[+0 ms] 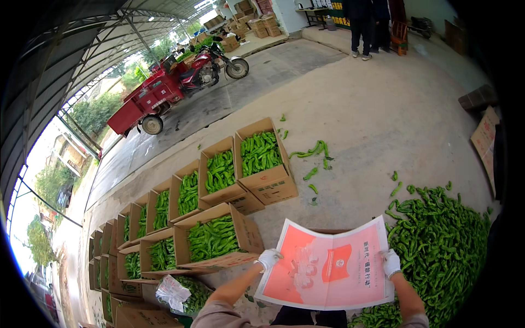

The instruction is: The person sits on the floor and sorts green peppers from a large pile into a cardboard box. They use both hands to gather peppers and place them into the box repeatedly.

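A large printed paper sheet, pinkish red with a white border, is spread out before me. On its left edge my left hand, in a white glove, grips the paper. My right hand, gloved too, grips the opposite edge. The sheet sags between them and bears a flag picture and writing. Behind its far edge shows a strip of brown cardboard, mostly hidden. To the right a big heap of green peppers lies on the floor, close by my right hand. Left of my left hand stands a cardboard box of green peppers.
Rows of open pepper-filled cardboard boxes run off to the left. A plastic bag of peppers lies near my left arm. Loose peppers lie on the concrete floor. A red cargo tricycle and standing people are farther back.
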`<state>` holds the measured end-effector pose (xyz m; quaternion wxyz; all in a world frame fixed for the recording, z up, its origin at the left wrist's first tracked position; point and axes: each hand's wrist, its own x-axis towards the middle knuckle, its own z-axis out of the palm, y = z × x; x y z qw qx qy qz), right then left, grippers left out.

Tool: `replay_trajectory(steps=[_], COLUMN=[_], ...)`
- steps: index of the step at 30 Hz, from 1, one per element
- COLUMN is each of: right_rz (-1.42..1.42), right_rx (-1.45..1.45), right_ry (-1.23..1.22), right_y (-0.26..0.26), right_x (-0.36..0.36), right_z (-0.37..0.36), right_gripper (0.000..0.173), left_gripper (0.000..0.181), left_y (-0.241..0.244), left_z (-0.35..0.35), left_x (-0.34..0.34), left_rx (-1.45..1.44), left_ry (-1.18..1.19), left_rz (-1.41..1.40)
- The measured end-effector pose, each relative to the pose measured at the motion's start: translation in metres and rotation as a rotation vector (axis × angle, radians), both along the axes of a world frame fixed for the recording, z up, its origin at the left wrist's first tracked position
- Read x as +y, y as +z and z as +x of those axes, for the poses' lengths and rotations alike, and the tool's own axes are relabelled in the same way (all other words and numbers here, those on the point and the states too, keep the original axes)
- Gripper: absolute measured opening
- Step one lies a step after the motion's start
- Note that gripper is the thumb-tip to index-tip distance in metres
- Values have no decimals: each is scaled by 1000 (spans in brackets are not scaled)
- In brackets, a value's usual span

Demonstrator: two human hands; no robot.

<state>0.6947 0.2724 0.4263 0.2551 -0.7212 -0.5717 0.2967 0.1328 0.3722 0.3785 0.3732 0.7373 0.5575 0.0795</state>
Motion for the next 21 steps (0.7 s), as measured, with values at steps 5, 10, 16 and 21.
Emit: replay_trajectory(steps=[5, 10, 16, 21], right_rz=[136, -34, -430, -579], right_rx=[-105, -811, -831, -996], right_ry=[-18, 427, 491, 412], right_y=[66, -30, -225, -362], right_x=[-10, 14, 50, 61], right_z=[-8, -27, -19, -26], right_gripper=[19, 15, 8, 16], left_gripper=[17, 18, 16, 18], left_y=[90, -10, -162, -279], left_z=[11, 41, 103, 141], left_x=[-6, 0, 18, 16], left_rx=[-151, 479, 682, 920], left_ry=[167, -341, -493, -628], left_rz=[16, 343, 145, 184])
